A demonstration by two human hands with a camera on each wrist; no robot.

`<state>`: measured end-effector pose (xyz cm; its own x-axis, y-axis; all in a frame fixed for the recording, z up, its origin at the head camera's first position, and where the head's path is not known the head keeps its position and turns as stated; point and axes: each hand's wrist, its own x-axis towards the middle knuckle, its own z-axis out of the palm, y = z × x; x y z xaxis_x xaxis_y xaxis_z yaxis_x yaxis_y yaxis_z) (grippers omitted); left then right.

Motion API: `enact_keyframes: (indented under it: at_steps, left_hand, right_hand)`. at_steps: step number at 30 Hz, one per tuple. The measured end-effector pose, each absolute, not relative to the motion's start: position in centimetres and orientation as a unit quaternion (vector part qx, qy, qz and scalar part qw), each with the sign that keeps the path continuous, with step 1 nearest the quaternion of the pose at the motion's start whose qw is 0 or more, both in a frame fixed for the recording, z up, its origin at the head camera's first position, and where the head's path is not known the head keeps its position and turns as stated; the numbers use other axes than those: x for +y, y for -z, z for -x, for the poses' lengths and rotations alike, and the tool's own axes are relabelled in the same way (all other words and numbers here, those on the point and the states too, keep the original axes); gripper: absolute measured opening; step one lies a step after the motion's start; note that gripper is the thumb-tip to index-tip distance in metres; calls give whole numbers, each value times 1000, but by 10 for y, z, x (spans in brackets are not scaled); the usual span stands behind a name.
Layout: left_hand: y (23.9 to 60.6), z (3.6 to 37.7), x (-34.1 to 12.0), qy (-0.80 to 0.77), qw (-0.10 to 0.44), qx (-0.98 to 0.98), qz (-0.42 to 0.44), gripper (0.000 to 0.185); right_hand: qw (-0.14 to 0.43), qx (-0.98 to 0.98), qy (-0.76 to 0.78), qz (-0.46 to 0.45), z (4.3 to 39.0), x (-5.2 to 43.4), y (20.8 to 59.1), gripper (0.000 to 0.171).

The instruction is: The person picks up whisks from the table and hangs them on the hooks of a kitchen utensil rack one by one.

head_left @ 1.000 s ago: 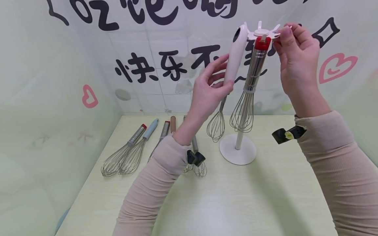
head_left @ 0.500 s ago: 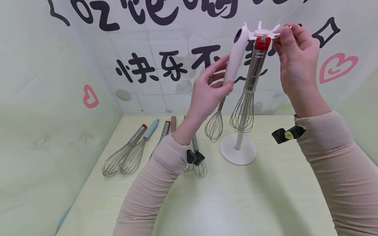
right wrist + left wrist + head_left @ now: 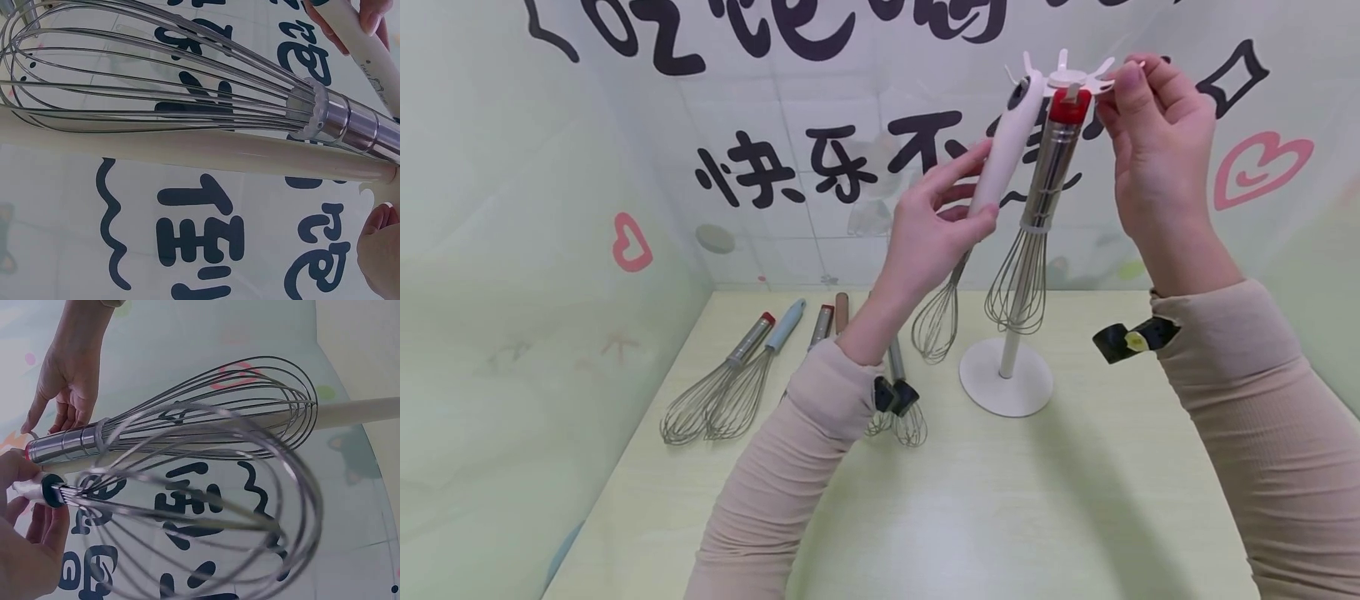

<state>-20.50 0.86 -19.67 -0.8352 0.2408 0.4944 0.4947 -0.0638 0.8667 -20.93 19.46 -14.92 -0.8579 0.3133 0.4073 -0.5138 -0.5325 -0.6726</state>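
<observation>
A white-handled whisk (image 3: 1000,175) is gripped by the left hand (image 3: 928,237) and held tilted, its top end at the hooks of the white rack (image 3: 1006,379). One hook is pinched by the right hand (image 3: 1157,142). A red-capped whisk (image 3: 1037,208) hangs close beside – in the way. More whisks (image 3: 730,383) lie far left on the pale table (image 3: 1000,517), w/ bare room at the front edge.

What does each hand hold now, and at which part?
The left hand holds the white-handled whisk by the lower part of its handle. The right hand pinches one arm at the top of the white whisk stand.
</observation>
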Motion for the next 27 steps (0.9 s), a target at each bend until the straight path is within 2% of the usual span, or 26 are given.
enact_keyframes:
  at_steps: [18, 27]
  left_hand:
    - [207, 211, 11, 687, 77, -671, 269, 51]
    - [210, 215, 9, 666, 52, -698, 259, 46]
  right_hand:
    - [236, -428, -865, -111, 208, 195, 149, 21]
    - [243, -424, -866, -103, 208, 195, 148, 24]
